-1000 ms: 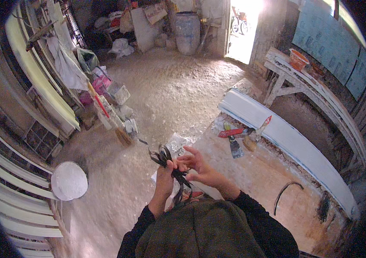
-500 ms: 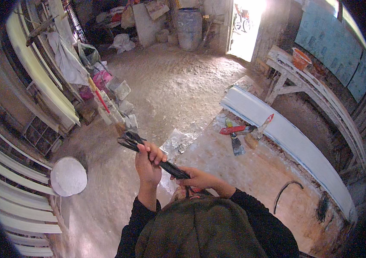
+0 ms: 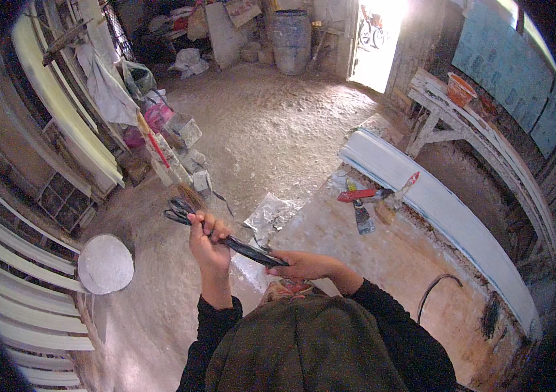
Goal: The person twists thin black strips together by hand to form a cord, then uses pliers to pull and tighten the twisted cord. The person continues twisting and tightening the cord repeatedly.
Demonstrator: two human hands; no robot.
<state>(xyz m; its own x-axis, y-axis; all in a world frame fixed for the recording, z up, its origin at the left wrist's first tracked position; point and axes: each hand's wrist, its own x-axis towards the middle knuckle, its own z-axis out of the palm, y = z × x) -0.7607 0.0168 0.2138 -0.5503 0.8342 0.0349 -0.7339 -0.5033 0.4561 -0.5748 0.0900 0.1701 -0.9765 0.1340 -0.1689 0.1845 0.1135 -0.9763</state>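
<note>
A bundle of thin black strips [image 3: 249, 250] stretches between my two hands in front of my body. My left hand [image 3: 208, 243] is closed around its far left part, and looped ends stick out past the fingers. Near its other end, my right hand [image 3: 305, 265] grips the strips between thumb and fingers. To the right, on the work table [image 3: 356, 261], lie a red-handled tool [image 3: 358, 195], a scraper with a grey blade [image 3: 363, 219] and a brush [image 3: 389, 208]. What material the strips are made of, I cannot tell.
A long white moulding [image 3: 434, 193] runs along the table's far side. A curved black cord [image 3: 423, 295] and a dark tuft of strands [image 3: 489, 317] lie on the table. At left stand a round white-topped container [image 3: 105, 264] and stacked white mouldings [image 3: 30, 310]. Behind is a blue barrel [image 3: 291, 42].
My left hand has moved left, away from the right hand, and a longer stretch of the black strips shows between them. The right hand has barely moved.
</note>
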